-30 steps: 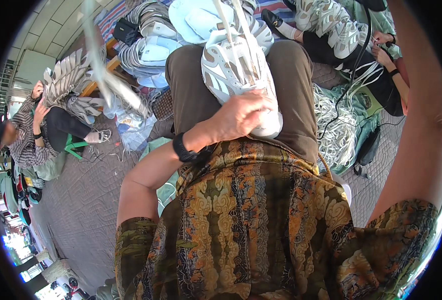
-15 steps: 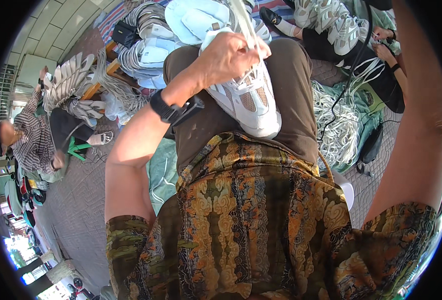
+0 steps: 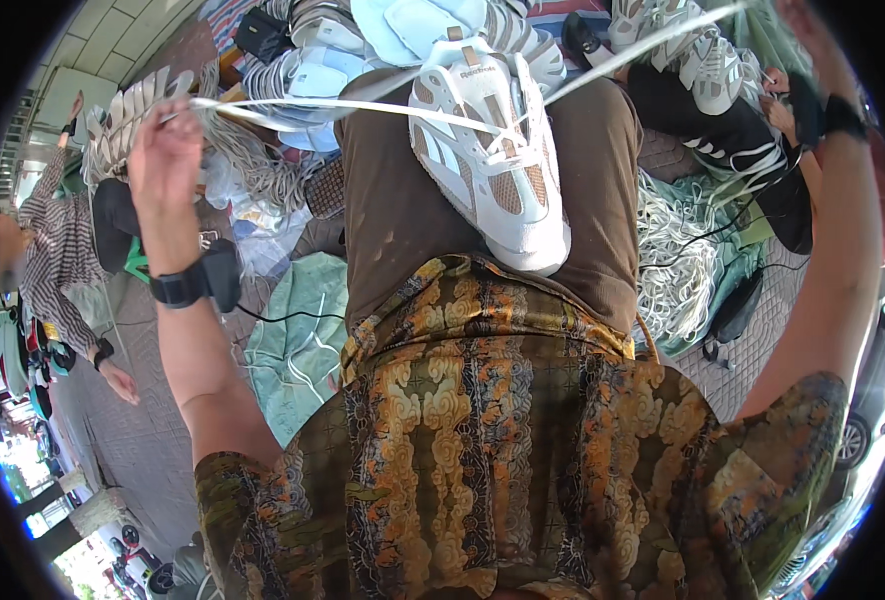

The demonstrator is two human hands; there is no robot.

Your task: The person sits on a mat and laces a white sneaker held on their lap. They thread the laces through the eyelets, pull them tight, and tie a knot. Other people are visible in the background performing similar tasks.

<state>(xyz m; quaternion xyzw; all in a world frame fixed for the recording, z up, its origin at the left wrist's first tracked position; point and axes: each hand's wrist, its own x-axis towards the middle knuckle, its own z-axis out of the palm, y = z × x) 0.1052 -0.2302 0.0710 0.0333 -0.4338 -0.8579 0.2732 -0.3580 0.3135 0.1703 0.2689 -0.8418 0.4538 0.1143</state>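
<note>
A white and tan sneaker point(image 3: 535, 215) lies across my thighs, its toe toward me and its tongue upright at the far end. A white shoelace point(image 3: 353, 104) runs through its lower eyelets, and both ends are drawn out wide to the sides. My left hand point(image 3: 168, 150), raised at the left, pinches one end of the lace. Up at the top right edge, my right hand point(image 3: 813, 45) is partly cut off and dim; the other length of lace stretches tautly toward it. Its fingertips hardly show.
Stacked pale blue and white shoe parts point(image 3: 418, 30) lie ahead. On the right is a heap of white laces point(image 3: 678, 265) on green cloth. A co-worker's legs point(image 3: 708, 120) with several sneakers are at the upper right; another person point(image 3: 58, 250) sits at the left.
My left hand has moved from above the sneaker out to the left, pulling lace with it. My right hand has come into view at the top right. The lace now spreads to both sides.
</note>
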